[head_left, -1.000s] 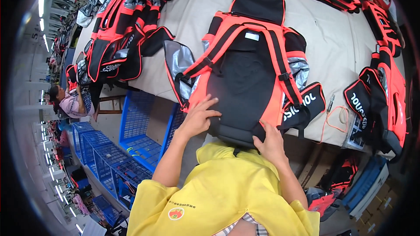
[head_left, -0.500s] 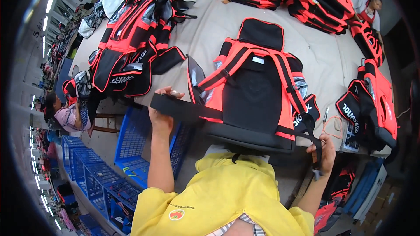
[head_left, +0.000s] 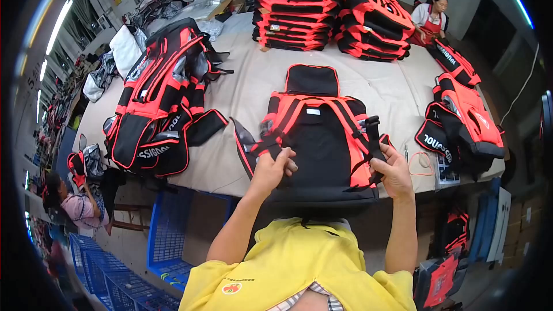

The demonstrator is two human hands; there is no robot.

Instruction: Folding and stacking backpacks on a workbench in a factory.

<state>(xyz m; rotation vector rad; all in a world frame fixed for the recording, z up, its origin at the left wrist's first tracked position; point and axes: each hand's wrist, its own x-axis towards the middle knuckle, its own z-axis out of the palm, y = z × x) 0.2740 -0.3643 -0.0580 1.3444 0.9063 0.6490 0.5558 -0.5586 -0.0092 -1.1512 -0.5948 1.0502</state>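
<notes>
A black and coral-red backpack (head_left: 319,144) lies on the table in front of me, its shoulder straps facing up and its top flap (head_left: 312,80) spread away from me. Over its lower left part, my left hand (head_left: 272,171) is closed on a black strap (head_left: 275,141), which is partly smeared by motion. At the bag's right side my right hand (head_left: 393,171) pinches another black strap (head_left: 373,138) that stands up above the fingers. Both hands are just above the bag's near half.
Partly finished backpacks lie at left (head_left: 158,101) and right (head_left: 469,118). Tall stacks of red and black bags (head_left: 299,8) stand at the far side. Blue plastic crates (head_left: 167,236) sit below the table's left edge. Co-workers are at far right (head_left: 431,20) and left (head_left: 78,201).
My left hand has come inward from beyond the bag's left side with its strap. My right hand has risen with the other strap. The view has tilted up, showing more of the room.
</notes>
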